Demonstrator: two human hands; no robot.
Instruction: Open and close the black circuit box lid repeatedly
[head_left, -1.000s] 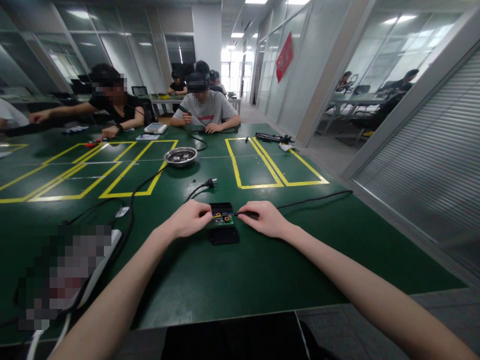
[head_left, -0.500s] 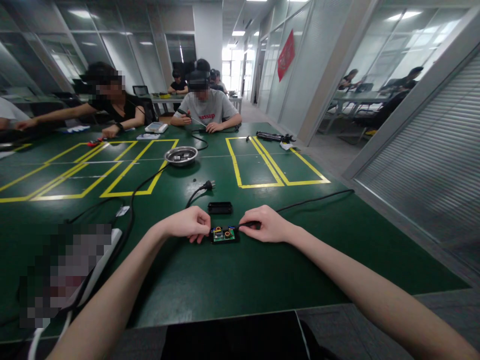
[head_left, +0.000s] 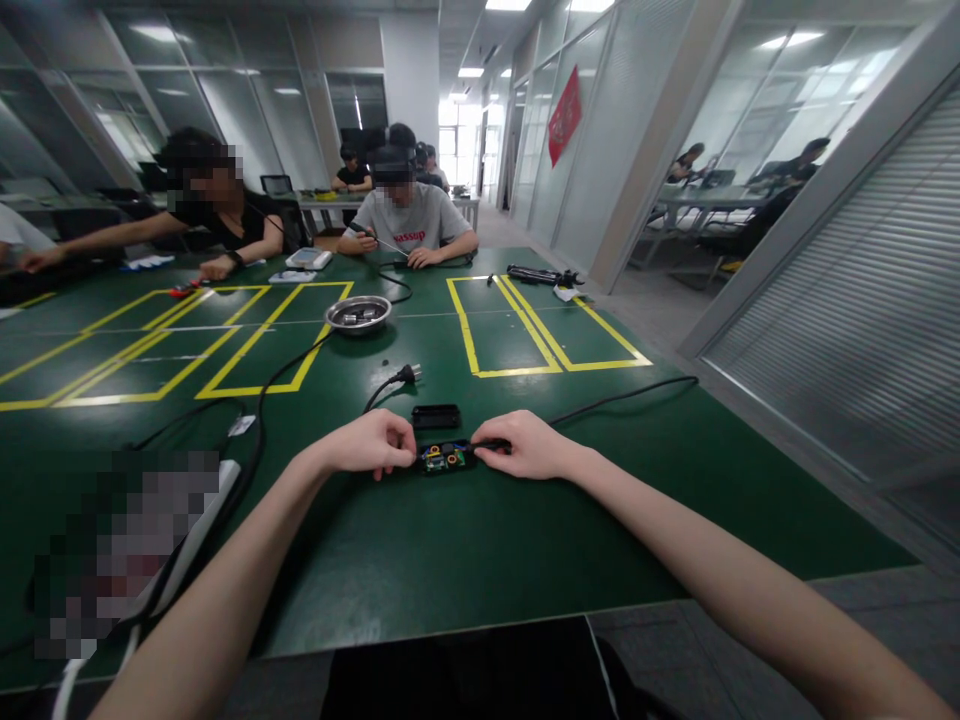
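Note:
A small green circuit board (head_left: 444,459) with copper-coloured coils and blue wires lies in a black plastic case half (head_left: 429,472) in front of me. At its left end, my left hand (head_left: 379,442) is closed, pinching the end of the black plug cord (head_left: 384,389), which passes behind the hand. My right hand (head_left: 523,445) is closed on a thick black cable (head_left: 491,443) at the case's right end. Just behind the board lies the other case half (head_left: 436,416), hollow side up. The cord's plug (head_left: 409,374) rests farther back.
A metal bowl (head_left: 358,315) with small metal parts stands mid-table. On the left lies a white power strip (head_left: 196,530), partly blurred, with cables. Yellow tape (head_left: 517,372) marks the green table. Co-workers (head_left: 409,215) sit across, and a folded black tripod (head_left: 540,274) lies at the far side.
The board and case have turned slightly between my hands; less green board shows and more of the blue wires. Both hands keep their grips. The whole view has shifted a little.

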